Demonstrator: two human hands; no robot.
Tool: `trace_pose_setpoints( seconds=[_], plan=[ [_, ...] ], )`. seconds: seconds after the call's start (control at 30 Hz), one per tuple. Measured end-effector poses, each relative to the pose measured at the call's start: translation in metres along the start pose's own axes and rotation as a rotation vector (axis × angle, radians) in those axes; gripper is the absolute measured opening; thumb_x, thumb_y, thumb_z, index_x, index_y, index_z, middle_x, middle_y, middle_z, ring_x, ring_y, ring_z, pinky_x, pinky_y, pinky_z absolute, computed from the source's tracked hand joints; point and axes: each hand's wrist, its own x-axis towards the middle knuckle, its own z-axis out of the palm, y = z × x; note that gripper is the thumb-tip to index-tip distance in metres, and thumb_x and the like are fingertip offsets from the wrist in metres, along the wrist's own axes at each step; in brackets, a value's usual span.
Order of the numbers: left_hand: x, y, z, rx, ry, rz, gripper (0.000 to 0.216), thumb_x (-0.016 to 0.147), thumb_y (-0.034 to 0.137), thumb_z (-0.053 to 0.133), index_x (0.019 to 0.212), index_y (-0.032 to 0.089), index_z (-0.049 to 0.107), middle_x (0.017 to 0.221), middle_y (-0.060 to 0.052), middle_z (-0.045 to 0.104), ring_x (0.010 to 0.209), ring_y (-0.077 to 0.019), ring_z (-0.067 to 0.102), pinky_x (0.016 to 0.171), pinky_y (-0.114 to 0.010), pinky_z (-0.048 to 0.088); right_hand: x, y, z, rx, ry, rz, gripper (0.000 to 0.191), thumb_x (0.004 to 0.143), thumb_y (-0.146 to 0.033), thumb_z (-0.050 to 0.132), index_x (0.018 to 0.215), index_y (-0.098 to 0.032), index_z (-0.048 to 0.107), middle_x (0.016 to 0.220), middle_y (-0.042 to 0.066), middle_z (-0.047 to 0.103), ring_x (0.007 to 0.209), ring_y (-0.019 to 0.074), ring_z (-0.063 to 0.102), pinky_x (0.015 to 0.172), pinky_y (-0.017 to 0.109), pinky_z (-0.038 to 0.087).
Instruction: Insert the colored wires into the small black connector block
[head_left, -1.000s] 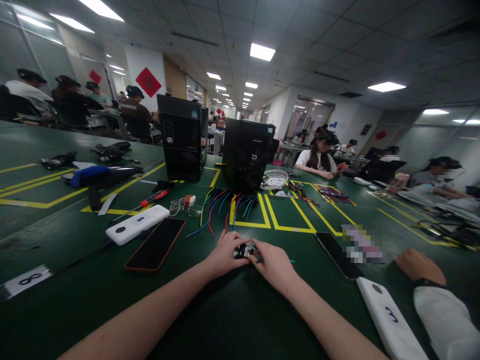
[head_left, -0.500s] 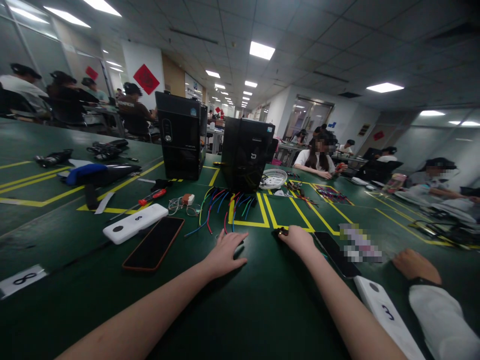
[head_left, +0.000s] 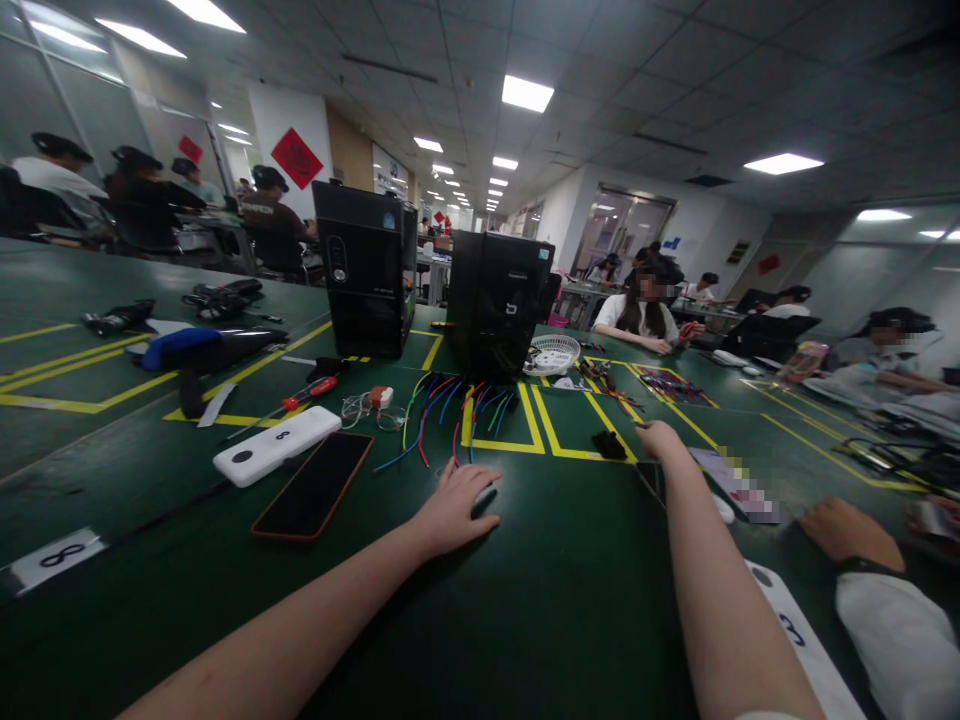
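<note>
A long, dark green counter [head_left: 510,620], marked out in yellow tape [head_left: 506,448], fills the foreground of a large office. Overhead, a grey tiled ceiling [head_left: 600,40] carries bright rectangular light panels [head_left: 528,93], the middle ones lined up in a row toward the far end. On the left, glass partitions [head_left: 71,105] meet a white pillar [head_left: 281,105] bearing a red diamond-shaped decoration [head_left: 297,158], with a wood-toned wall panel [head_left: 349,150] just beyond. Dark chairs [head_left: 142,228] stand on that side. To the right, a white wall [head_left: 568,205] leads to metal-framed glass doors [head_left: 619,225]; past them hangs a smaller red diamond [head_left: 769,263].
</note>
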Motion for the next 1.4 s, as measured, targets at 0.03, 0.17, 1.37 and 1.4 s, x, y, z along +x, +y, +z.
trace_pose_setpoints(
  seconds=[0.03, 0.17, 1.37, 1.4],
  plan=[
    [0.000, 0.001, -0.001, 0.001, -0.002, 0.002, 0.054, 0.078, 0.041, 0.057, 0.128, 0.028, 0.040, 0.127, -0.006, 0.047, 0.121, -0.0240, 0.038, 0.108, -0.053, 0.008, 0.000, 0.004, 0.000, 0.022, 0.030, -0.013, 0.036, 0.083, -0.022, 0.042, 0.110, -0.008, 0.061, 0.080, 0.013, 0.068, 0.070, 0.0184, 0.064, 0.061, 0.024, 0.044],
    [0.000, 0.003, -0.003, 0.002, -0.006, 0.007, 0.050, 0.079, 0.040, 0.056, 0.126, 0.027, 0.043, 0.124, -0.005, 0.048, 0.120, -0.0241, 0.040, 0.108, -0.053, 0.009, -0.002, 0.010, 0.010, 0.102, 0.104, -0.091, 0.040, 0.082, -0.023, 0.044, 0.118, -0.011, 0.056, 0.084, 0.009, 0.068, 0.073, 0.0162, 0.062, 0.061, 0.021, 0.043],
    [-0.001, 0.000, -0.002, -0.009, -0.009, 0.020, 0.044, 0.080, 0.039, 0.055, 0.122, 0.027, 0.047, 0.123, -0.005, 0.049, 0.118, -0.0242, 0.040, 0.108, -0.051, 0.010, -0.013, -0.018, 0.032, -0.081, 0.207, -0.296, 0.039, 0.081, -0.021, 0.045, 0.117, -0.015, 0.058, 0.110, 0.011, 0.063, 0.102, 0.0210, 0.056, 0.084, 0.026, 0.040],
    [-0.001, 0.000, -0.002, -0.008, -0.007, 0.023, 0.044, 0.080, 0.039, 0.055, 0.122, 0.027, 0.047, 0.123, -0.005, 0.049, 0.118, -0.0241, 0.041, 0.108, -0.051, 0.010, -0.013, -0.019, 0.033, -0.090, 0.206, -0.302, 0.038, 0.081, -0.021, 0.044, 0.116, -0.015, 0.059, 0.109, 0.011, 0.063, 0.102, 0.0212, 0.056, 0.084, 0.026, 0.040]
  ],
)
